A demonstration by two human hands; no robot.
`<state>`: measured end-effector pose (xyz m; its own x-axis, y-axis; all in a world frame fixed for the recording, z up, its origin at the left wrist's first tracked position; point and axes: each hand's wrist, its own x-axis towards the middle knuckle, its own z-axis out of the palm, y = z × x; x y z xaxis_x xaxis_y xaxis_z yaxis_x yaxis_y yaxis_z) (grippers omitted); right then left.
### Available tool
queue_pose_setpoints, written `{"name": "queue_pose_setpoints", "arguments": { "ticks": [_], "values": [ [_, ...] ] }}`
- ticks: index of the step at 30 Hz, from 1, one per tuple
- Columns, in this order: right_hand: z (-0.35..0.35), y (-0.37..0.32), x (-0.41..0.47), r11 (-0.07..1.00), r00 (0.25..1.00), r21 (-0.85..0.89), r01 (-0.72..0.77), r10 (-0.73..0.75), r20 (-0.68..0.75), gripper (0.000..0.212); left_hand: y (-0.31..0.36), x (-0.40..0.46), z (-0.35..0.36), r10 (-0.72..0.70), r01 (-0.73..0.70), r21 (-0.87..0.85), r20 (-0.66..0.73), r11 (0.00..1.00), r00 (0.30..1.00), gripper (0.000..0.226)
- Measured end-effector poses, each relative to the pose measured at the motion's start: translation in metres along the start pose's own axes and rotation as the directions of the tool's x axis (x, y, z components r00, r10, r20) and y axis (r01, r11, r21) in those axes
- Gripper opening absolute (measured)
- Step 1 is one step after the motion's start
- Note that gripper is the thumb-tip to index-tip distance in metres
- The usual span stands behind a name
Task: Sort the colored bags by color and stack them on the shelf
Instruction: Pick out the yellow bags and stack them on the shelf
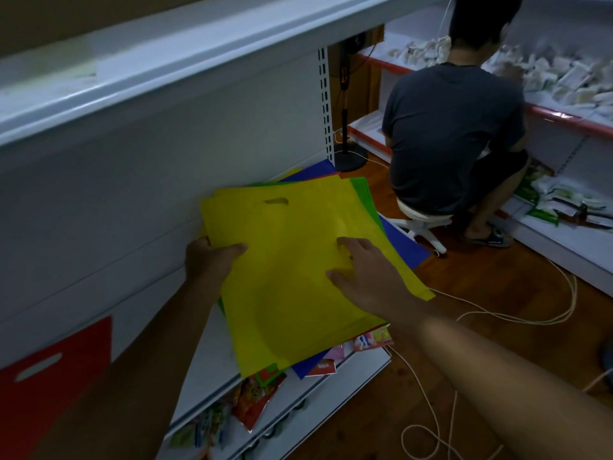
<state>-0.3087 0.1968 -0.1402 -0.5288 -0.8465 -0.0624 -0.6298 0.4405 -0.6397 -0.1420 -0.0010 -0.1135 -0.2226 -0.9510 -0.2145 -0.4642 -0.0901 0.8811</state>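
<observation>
Two hands work the yellow bags (292,267): left hand (209,260) pinching, right hand (361,277) spread flat, seated person (454,127) nearby.

**Counts on and around the shelf**

2 hands: left hand (212,257), right hand (361,277). At least 2 yellow bags (298,260), stacked. 1 red bag (56,363). Blue bags (403,244) and green bags (363,194): edges only, number unclear. 1 other person (454,127). 1 stool (421,224).

Yellow bags (298,260) matt, smooth; shelf (212,353) white metal; floor (464,376) glossy wood.
</observation>
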Motion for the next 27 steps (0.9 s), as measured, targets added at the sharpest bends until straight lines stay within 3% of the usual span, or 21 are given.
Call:
{"name": "queue_pose_setpoints", "arguments": {
  "ticks": [3,6,9,11,14,17,20,23,27],
  "values": [
    [-0.002,0.006,0.001,1.000,1.000,0.021,0.004,-0.004,0.012,0.067,0.000,0.002,0.003,-0.055,0.065,-0.084,0.117,0.994,0.992,0.064],
    [-0.003,0.012,0.002,1.000,1.000,-0.017,-0.022,0.022,-0.017,0.071,0.003,-0.001,0.003,0.022,-0.006,-0.115,0.142,0.993,0.990,0.056],
    [-0.006,0.016,0.006,0.994,0.995,-0.050,-0.093,0.091,-0.034,0.085,0.008,-0.006,-0.003,0.050,0.009,-0.250,0.229,0.968,0.972,0.044],
    [-0.008,0.016,0.011,0.994,0.993,0.002,-0.109,0.109,-0.040,0.092,0.011,-0.008,-0.010,0.048,0.053,-0.340,0.281,0.939,0.959,0.044],
    [-0.009,0.005,0.018,0.967,0.988,0.212,-0.143,0.152,-0.030,0.091,0.015,-0.013,-0.024,0.054,0.091,-0.428,0.315,0.899,0.948,0.032],
    [-0.008,-0.013,0.020,0.939,0.989,0.312,-0.143,0.151,-0.001,0.075,0.013,-0.017,-0.045,0.047,0.089,-0.471,0.268,0.878,0.962,0.026],
    [-0.001,-0.036,0.014,0.950,0.998,0.309,-0.049,0.062,-0.031,0.066,0.006,-0.018,-0.072,0.016,0.060,-0.467,0.157,0.882,0.988,0.031],
    [0.009,-0.066,0.002,0.962,0.998,0.266,0.067,-0.068,-0.007,0.068,-0.006,-0.021,-0.105,0.001,0.018,-0.406,0.046,0.914,0.999,0.042],
    [0.031,-0.117,-0.017,0.957,0.979,0.223,0.186,-0.199,0.040,0.060,-0.032,-0.032,-0.163,0.099,-0.116,-0.227,-0.085,0.967,0.991,0.042]
  ]
}}
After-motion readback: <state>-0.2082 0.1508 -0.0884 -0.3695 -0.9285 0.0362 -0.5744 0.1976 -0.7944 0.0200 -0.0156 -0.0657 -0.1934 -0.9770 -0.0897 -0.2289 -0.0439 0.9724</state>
